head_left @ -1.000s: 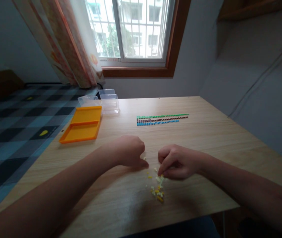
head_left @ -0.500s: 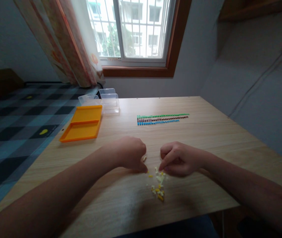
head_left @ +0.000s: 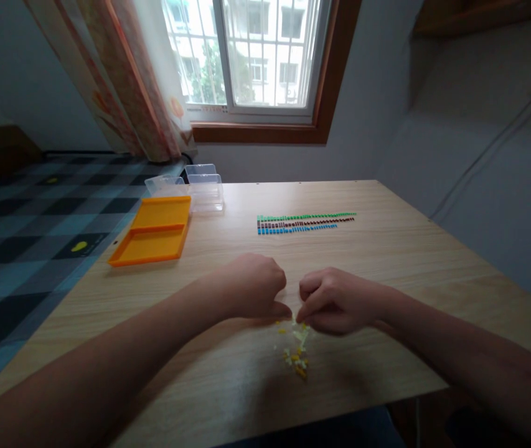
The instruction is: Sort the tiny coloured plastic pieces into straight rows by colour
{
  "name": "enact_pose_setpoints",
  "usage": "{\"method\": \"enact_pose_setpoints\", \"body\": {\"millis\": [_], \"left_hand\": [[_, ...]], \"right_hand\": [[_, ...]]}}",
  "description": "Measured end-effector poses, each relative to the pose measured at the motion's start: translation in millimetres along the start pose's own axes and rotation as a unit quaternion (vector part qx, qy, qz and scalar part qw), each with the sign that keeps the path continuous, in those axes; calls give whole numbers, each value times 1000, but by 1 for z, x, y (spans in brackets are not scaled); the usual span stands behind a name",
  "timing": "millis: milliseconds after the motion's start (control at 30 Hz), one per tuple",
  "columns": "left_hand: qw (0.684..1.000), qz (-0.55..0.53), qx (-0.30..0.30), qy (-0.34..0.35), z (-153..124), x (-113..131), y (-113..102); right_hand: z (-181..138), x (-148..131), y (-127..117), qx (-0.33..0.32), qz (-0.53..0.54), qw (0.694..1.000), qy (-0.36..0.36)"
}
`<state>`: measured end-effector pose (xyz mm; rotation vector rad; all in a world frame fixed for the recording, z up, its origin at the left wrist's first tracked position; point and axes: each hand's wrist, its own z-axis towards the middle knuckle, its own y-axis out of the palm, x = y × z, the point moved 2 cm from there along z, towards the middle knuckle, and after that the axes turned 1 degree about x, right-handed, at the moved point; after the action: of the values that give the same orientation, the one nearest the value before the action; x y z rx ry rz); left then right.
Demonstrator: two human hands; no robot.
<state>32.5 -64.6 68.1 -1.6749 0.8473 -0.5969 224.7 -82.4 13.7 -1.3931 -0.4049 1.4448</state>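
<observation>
Small cream and yellow blocks (head_left: pixel 299 337) lie in a loose pile near the front of the wooden table. My left hand (head_left: pixel 256 287) is closed at the pile's far left edge, its thumb reaching toward the topmost pieces; whatever it may hold is hidden under the fingers. Opposite it, my right hand (head_left: pixel 337 300) has its fingers curled and its index fingertip down at the far end of the pile, too small a spot to make out a held piece. Only a narrow gap separates the two hands. Beyond them run neat rows of green blocks (head_left: pixel 306 216), brown blocks (head_left: pixel 305 223) and blue blocks (head_left: pixel 297 229).
An orange two-compartment tray (head_left: pixel 152 243) sits at the table's left side, with clear plastic boxes (head_left: pixel 205 193) behind it. A bed with a checked cover (head_left: pixel 32 249) adjoins the table's left edge. A window (head_left: pixel 265 56) and walls bound the far side.
My left hand has moved right, its thumb now close to my right fingertip. The small cream piece formerly seen beside the left fingers is out of sight. My right hand has barely shifted.
</observation>
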Motion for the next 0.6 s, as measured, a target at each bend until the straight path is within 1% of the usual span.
{"method": "enact_pose_setpoints", "body": {"millis": [100, 233, 433, 600], "left_hand": [[1000, 0, -3, -1, 0, 0, 0], [1000, -7, -1, 3, 1, 3, 0], [1000, -6, -8, 24, 4, 13, 2], [1000, -10, -12, 19, 6, 14, 5]], "right_hand": [[0, 2, -1, 14, -24, 1000, 9], [-1, 2, -6, 22, -9, 1000, 10], [-3, -2, -10, -32, 53, 998, 1], [-4, -5, -7, -55, 56, 997, 10]]}}
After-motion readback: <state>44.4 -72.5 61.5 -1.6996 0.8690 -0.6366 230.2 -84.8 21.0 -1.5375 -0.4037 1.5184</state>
